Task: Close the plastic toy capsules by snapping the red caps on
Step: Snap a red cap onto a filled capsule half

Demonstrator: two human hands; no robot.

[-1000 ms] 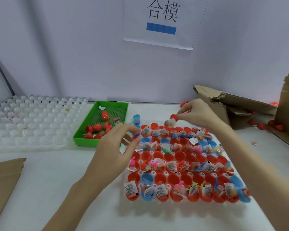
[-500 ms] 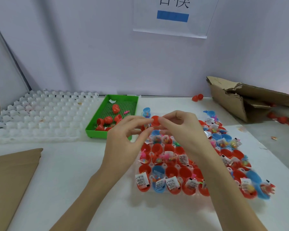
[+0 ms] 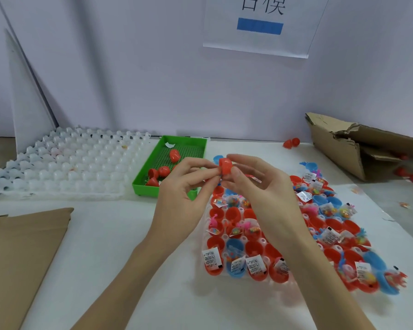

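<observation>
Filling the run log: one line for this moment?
step: capping | hands: left, right both pinch red capsule | where: above tray

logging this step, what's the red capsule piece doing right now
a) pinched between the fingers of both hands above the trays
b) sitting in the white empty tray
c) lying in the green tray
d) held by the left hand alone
a: the red capsule piece is pinched between fingertips of the left hand and the right hand, raised above the filled capsule tray.
</observation>
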